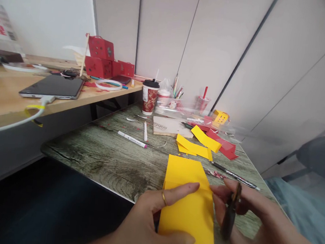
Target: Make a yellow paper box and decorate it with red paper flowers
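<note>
A long yellow paper sheet lies on the grey wood-grain table at its near edge. My left hand, with a ring on one finger, pinches the sheet's near part, its forefinger stretched across the paper and its thumb pressing below. My right hand is closed round a dark pair of scissors, right beside the sheet's right edge.
Yellow strips and red paper pieces lie further back, with two white markers, a pen, a paper cup and a cardboard piece. A wooden desk at left holds a tablet and red paper boxes.
</note>
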A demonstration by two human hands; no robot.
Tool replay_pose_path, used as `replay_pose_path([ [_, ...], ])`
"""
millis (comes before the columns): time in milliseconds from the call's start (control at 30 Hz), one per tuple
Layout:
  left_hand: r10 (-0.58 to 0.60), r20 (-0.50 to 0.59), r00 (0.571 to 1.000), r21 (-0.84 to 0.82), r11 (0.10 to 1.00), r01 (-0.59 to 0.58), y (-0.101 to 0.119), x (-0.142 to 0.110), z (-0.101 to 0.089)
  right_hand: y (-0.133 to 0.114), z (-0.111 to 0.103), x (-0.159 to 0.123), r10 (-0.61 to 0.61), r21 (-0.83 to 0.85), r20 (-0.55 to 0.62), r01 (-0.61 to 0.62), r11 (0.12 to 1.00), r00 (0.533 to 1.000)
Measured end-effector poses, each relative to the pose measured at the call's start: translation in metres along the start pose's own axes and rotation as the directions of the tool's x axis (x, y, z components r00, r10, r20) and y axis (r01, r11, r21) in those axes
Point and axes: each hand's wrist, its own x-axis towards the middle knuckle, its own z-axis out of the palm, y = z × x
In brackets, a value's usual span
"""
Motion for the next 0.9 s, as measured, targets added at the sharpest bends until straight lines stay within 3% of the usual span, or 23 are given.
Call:
replay_pose_path([
  [167,-0.005,-0.008,1.000,0.016,1.000,0.005,0.003,0.001,0.000,-0.010,-0.001,0.007,-0.065,-0.109,0.033,0.069,0.992,0.997],
  [267,-0.025,-0.011,1.000,0.004,1.000,0.026,0.006,0.000,0.001,-0.005,-0.002,0.015,0.109,-0.121,-0.076,-0.118,0.986,0.991],
  [367,-0.032,-0.040,0.999,-0.009,0.999,0.031,0.010,-0.001,0.001,0.021,-0.006,0.027,0.310,-0.110,-0.174,-0.331,0.937,0.935],
  [433,-0.036,-0.047,0.998,-0.033,0.999,0.035,0.012,-0.001,0.000,0.049,-0.011,0.037,0.411,-0.222,-0.040,-0.409,0.885,0.911],
  [500,-0.044,-0.033,0.999,-0.054,0.998,0.042,0.013,0.001,-0.002,0.077,-0.014,0.044,0.480,-0.420,0.239,-0.356,0.835,0.844],
  [567,-0.042,-0.018,0.999,-0.065,0.997,0.040,0.013,0.003,-0.006,0.099,-0.013,0.045,0.487,-0.462,0.350,-0.305,0.833,0.800],
  [733,0.015,0.046,0.999,-0.098,0.995,-0.011,0.009,0.012,-0.017,0.122,0.001,0.035,0.443,-0.462,0.458,-0.219,0.859,0.771],
  [900,0.033,0.055,0.998,-0.146,0.989,-0.025,0.017,0.018,-0.020,0.113,0.006,0.029,0.378,-0.484,0.475,-0.123,0.866,0.795],
])
